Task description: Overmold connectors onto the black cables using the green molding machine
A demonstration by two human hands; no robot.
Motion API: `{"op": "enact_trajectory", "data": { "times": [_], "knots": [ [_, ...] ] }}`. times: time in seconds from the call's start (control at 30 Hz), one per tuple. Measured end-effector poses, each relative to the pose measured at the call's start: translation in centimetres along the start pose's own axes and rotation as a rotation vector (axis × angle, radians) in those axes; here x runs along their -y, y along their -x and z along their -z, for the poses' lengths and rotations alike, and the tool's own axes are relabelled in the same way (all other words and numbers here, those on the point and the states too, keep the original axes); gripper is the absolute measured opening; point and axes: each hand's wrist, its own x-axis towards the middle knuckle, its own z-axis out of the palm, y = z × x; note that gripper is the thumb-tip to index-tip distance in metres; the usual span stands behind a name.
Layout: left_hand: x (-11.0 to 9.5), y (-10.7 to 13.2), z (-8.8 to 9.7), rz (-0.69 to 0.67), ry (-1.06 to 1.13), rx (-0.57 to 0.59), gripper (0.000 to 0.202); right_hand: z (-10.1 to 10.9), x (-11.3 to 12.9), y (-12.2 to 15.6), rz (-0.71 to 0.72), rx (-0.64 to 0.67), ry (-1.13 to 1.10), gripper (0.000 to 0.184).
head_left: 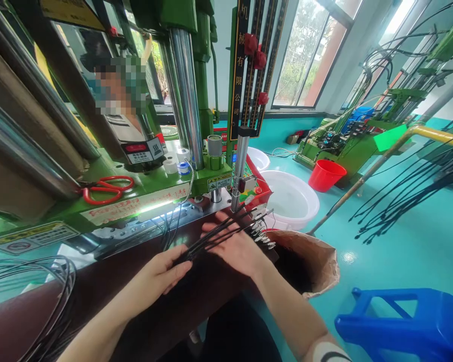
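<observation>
Over the dark brown tabletop (121,271), the left hand (170,269) grasps thin black cables (201,245) in its fingers; they cross before the right hand (237,249), its fingers loosely outstretched. A light, even pinch should keep strands aligned.

Black-striped white right sleeve (329,351)

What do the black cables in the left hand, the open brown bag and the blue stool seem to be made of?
Black cables: probably rubber or soft plastic outside, satin, with a smooth, dark sheen.
Bag: likely paper, matte, with a creased rim.
Blue stool: apparently moulded plastic, slightly glossy, with rounded edges.
</observation>
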Motion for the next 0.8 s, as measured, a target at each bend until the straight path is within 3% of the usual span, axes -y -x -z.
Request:
{"op": "enact_trajectory", "data": {
  "times": [0.1,0.2,0.27,0.4,0.5,0.57,0.7,0.8],
  "knots": [
    [1.0,0.2,-2.0,0.077,0.071,0.023,0.032,0.0,1.2,-1.4,0.179,-0.143,-0.016,0.031],
    [2.0,0.4,-3.6,0.142,0.069,0.044,0.032,-0.6,2.2,-1.3,0.174,-0.183,0.149,0.022],
    [1.8,0.4,-4.1,0.149,0.036,0.124,0.03,-1.0,2.4,-0.6,0.158,-0.172,0.263,0.021],
    [-1.5,-1.0,-5.0,0.034,0.176,0.254,0.024,-1.5,2.3,1.0,0.151,-0.074,0.412,0.021],
    [-4.8,-3.1,-6.1,-0.106,0.341,0.171,0.025,-1.5,3.0,1.7,0.045,-0.026,0.429,0.027],
    [-6.3,-4.5,-6.8,-0.135,0.335,0.127,0.027,-1.0,4.4,1.9,0.07,-0.07,0.403,0.036],
    [-7.2,-5.8,-7.3,-0.098,0.311,0.114,0.032,0.2,8.6,1.5,0.346,-0.259,0.466,0.045],
    [-7.0,-5.9,-7.2,-0.084,0.361,0.103,0.032,0.5,10.6,1.0,0.299,-0.232,0.596,0.036]
  ]
}}
